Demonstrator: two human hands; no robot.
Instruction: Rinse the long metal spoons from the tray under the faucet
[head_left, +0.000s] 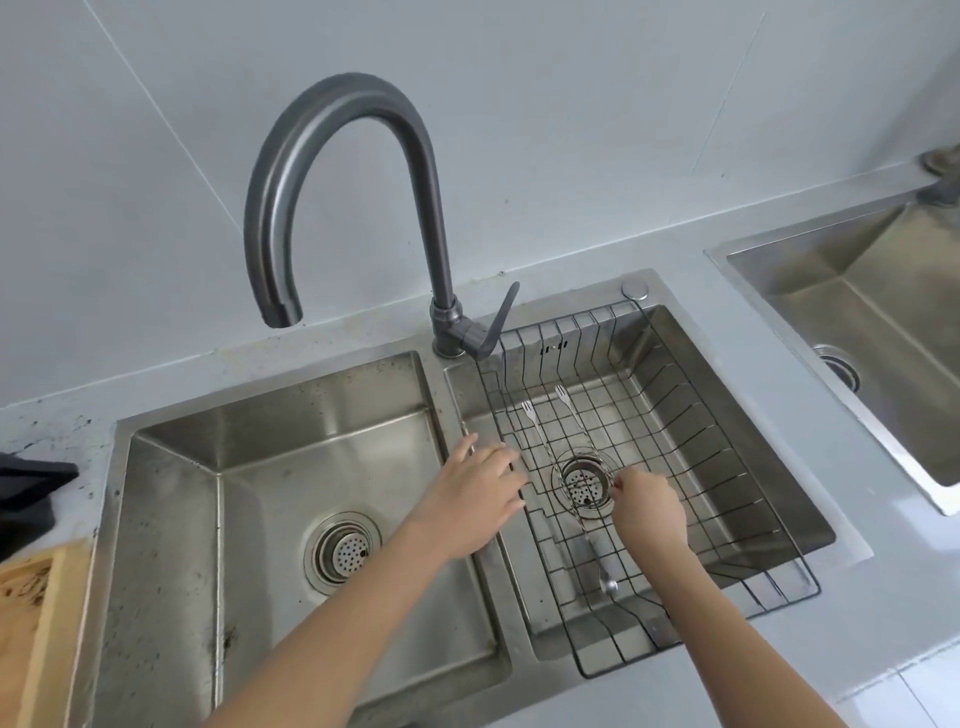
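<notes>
wooden board (31, 623): lay at the near left edge, on the counter beside the left basin.

long spoon (605, 574): lay in the wire tray, bowl toward the viewer, its thin handle running away beneath the right hand.

right hand (649, 506): reached into the wire tray over the right basin, fingers curled and pinched together beside the drain strainer (584, 483); it appeared to nip a thin metal handle, though the grasp was too small to confirm which piece.

left hand (478, 496): lay with fingers straight and spread, holding nothing, fingertips on the left rim of the tray by the divider between the basins.

wire tray (737, 467): black wire basket, seated in the right basin (779, 431) of the double sink.

two long forks (530, 415): lay on the tray floor past the hands, tines pointing toward the wall, handles slanting back toward the drain.

left basin (291, 467): steel, with its own round strainer.

faucet (332, 187): dark gooseneck behind the divider, spout over the left basin, no water visible; lever (501, 322) tilted up to the right.

second sink (857, 332): at the far right, apart, partly in view.
</notes>
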